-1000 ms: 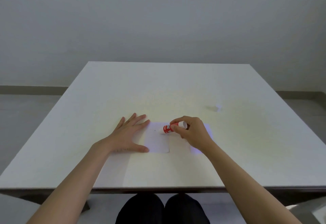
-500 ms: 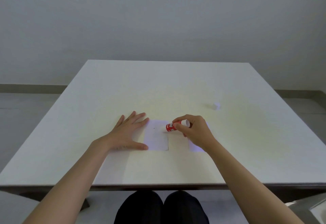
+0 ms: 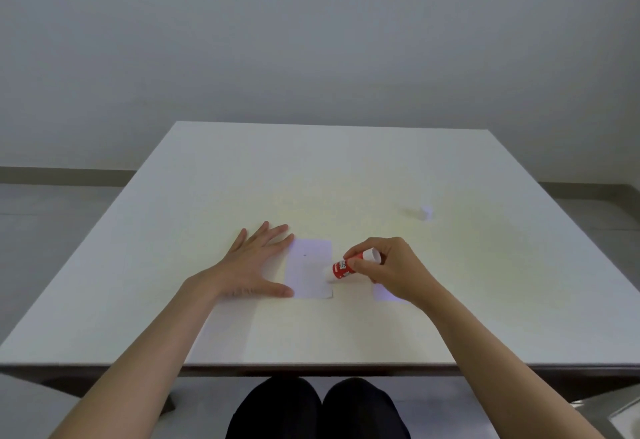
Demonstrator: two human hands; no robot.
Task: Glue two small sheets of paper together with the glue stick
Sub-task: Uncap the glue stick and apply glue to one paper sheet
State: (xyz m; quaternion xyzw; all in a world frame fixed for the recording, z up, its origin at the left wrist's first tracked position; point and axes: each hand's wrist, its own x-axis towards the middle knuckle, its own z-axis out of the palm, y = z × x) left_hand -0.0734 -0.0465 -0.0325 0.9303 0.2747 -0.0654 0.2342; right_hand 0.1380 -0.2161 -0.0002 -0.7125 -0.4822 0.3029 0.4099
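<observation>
glue stick point(image 3: 348, 265): tip has dropped toward the near right edge of the left sheet point(image 3: 308, 267); 1.0 s ago it sat higher, near that sheet's upper right.
stick tilt: steeper now, white base up-right, tip down-left at the sheet's edge; contact too small to confirm.
right hand point(image 3: 391, 270): shifted slightly nearer along with the stick, same pinch.
right sheet point(image 3: 382, 295): less of it shows, only a sliver at its near left corner under the hand; earlier its far right part showed too.
view: head camera tilted a little, table point(image 3: 311, 175) sits marginally different in frame.
</observation>
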